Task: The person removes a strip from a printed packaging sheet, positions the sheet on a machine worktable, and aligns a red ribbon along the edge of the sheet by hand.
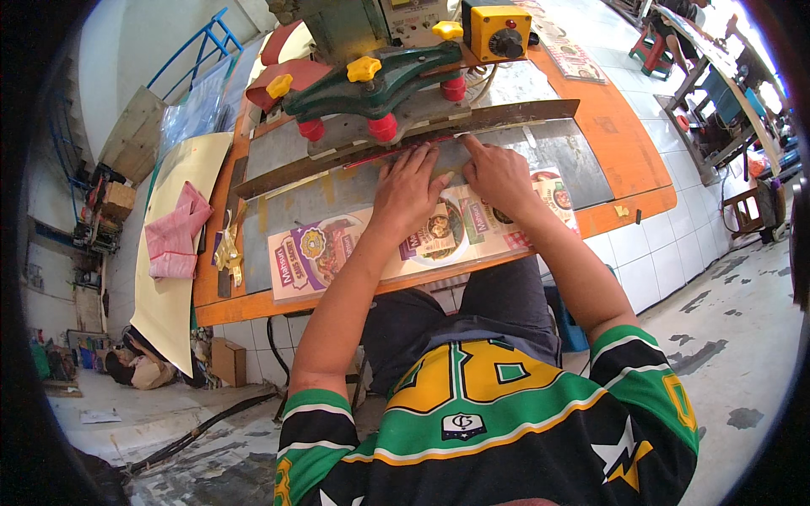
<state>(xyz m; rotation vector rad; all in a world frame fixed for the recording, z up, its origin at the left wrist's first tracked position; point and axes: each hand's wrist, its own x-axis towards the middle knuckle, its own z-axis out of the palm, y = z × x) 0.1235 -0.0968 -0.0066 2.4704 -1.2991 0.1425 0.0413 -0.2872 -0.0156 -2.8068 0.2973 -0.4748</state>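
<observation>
Where the left hand lies: fingers slightly spread.
Right hand: index extended, others unclear.
Flat, multicoloured printed sheet: beneath wrists.

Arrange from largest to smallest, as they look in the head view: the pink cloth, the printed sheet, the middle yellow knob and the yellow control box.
1. Printed sheet, partly covered by the forearms
2. Pink cloth and yellow control box: too alike to rank
3. Middle yellow knob

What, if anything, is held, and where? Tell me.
No hold shows in the left hand, outstretched beside the long metal bar; whether the right hand pinches anything cannot be told.
</observation>
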